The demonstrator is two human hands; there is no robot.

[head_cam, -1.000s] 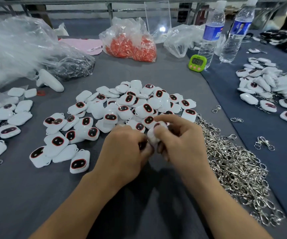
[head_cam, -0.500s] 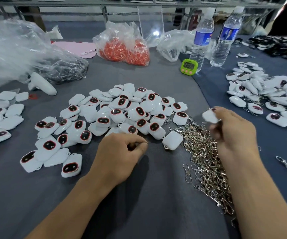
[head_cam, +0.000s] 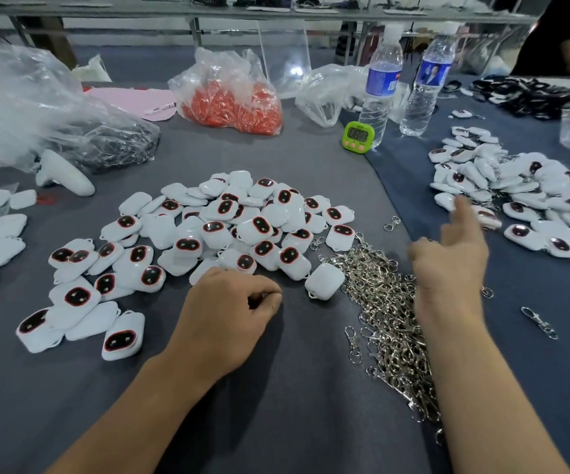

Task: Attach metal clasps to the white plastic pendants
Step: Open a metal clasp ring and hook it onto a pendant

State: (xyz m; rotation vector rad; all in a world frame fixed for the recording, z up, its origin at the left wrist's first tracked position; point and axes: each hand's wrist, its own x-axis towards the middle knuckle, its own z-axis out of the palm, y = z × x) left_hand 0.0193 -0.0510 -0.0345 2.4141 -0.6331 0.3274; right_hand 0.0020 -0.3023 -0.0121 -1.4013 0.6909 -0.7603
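We look down on a grey cloth-covered desk (head_cam: 294,388) where a heap of white plastic pendants with dark, red-rimmed oval faces (head_cam: 235,227) lies in the middle, most of them face up and turned every way. One plain white pendant lying back-up (head_cam: 324,280) sits apart at the heap's near right edge. Its long axis runs from near-left to far-right, its small loop points towards us and to the left, and its right side touches the pile of silver metal clasps (head_cam: 386,302). That pile stretches in a long band from beside the pendants down towards us. A single loose metal clasp (head_cam: 539,323) lies right of the band, its long axis slanting from far-left to near-right. Our left hand (head_cam: 229,313) rests knuckles-up on the desk just in front of the pendant heap, its grip closed, fingers curled under and the thumb tip against the index finger. Our right hand (head_cam: 454,265) is raised over the clasps, blurred, its grip open: the index finger stretches away towards a second spread of white pendants with clasps (head_cam: 516,200) at the far right, the other fingers loosely bent, the forearm crossing the clasp pile.
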